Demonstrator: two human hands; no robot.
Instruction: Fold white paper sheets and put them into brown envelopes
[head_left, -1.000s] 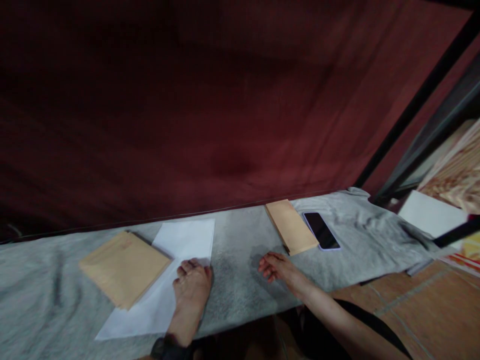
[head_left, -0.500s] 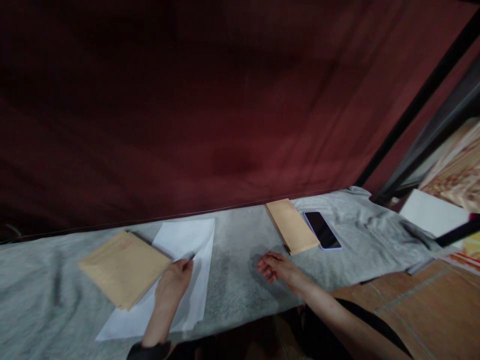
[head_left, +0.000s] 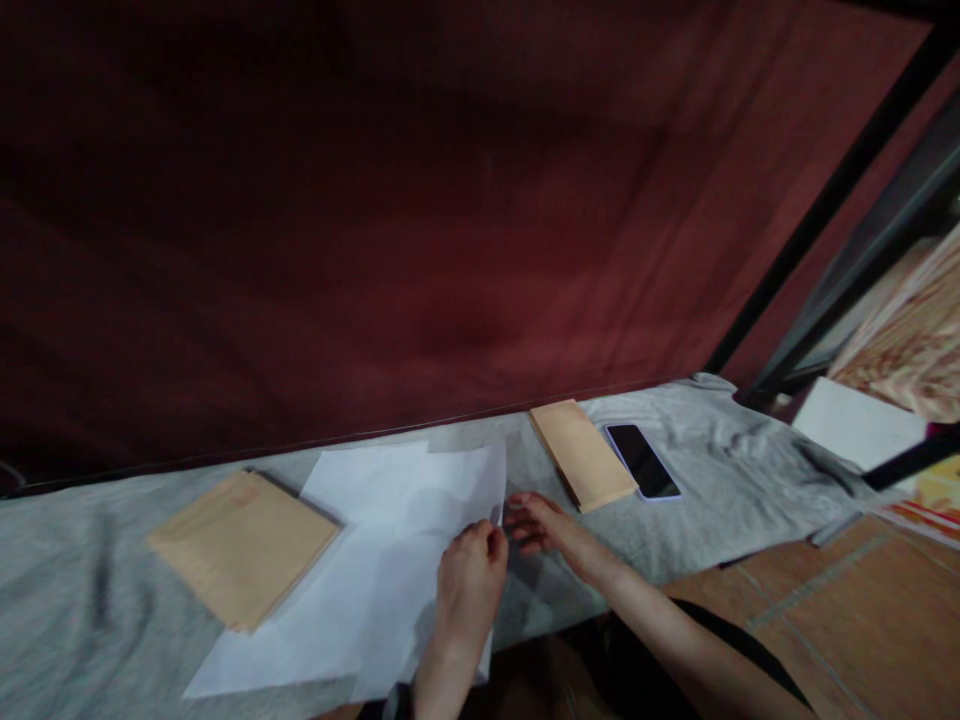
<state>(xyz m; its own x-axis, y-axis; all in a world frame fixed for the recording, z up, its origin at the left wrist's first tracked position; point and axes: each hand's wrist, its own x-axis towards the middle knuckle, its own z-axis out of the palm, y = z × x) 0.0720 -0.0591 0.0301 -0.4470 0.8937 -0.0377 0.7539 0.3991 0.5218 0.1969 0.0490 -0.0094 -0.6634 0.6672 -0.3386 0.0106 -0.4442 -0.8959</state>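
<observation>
White paper [head_left: 360, 590] lies on the grey cloth, with one sheet [head_left: 457, 485] shifted out to the right over the others. My left hand [head_left: 471, 575] is closed in a pinch on that sheet's right edge, which lifts a little. Just right of the edge, my right hand [head_left: 538, 525] has its fingers apart and holds nothing; whether a fingertip touches the paper I cannot tell. A stack of brown envelopes [head_left: 244, 545] overlaps the paper's left part. Beyond my right hand lies a narrower stack of brown envelopes [head_left: 583, 455].
A phone [head_left: 643, 462] in a pale purple case lies beside the narrow envelope stack. Grey cloth [head_left: 67, 600] covers the long work surface. Behind it rises a dark red wall [head_left: 450, 250]. At right are a black bar [head_left: 817, 210] and a tiled floor [head_left: 862, 620].
My left hand has moved right, drawing a white sheet across the cloth towards my right hand. My right hand has stayed nearly in place, its fingers now raised beside the sheet's edge.
</observation>
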